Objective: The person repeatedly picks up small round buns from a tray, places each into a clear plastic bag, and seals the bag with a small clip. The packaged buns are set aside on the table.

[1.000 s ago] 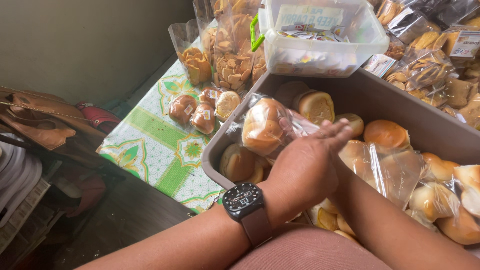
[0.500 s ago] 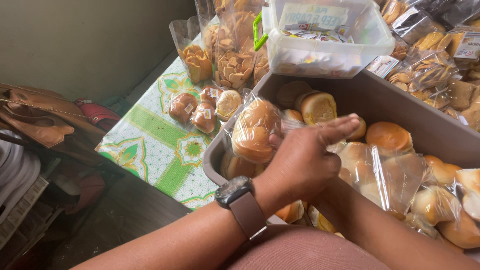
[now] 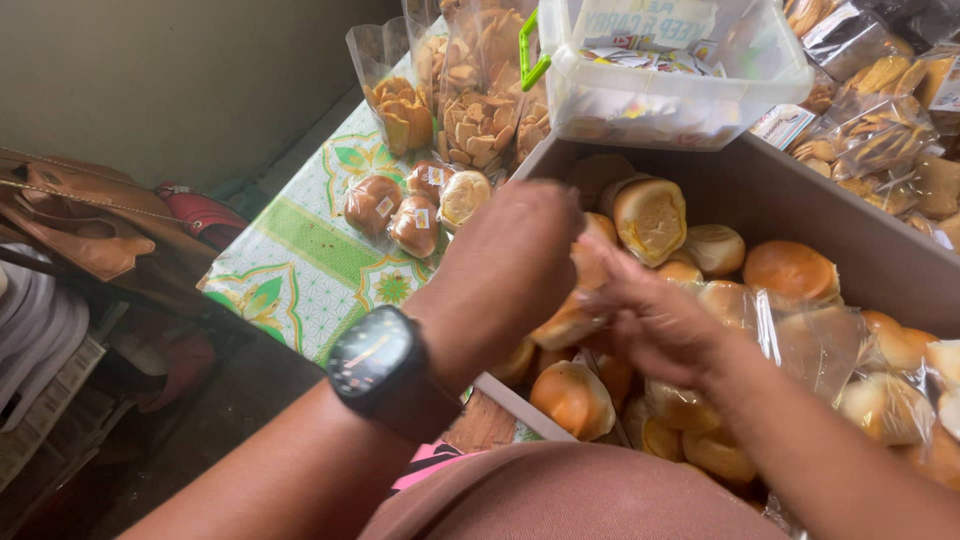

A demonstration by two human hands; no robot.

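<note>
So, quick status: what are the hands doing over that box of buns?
Left hand and right hand together on a clear-bagged golden bun; exact grip hidden. Grey cardboard box full of wrapped buns. Nothing blocking.

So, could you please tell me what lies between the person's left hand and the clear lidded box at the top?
In the head view, between the left hand and the clear box lie the grey tray's rim and a bun inside it.
</note>
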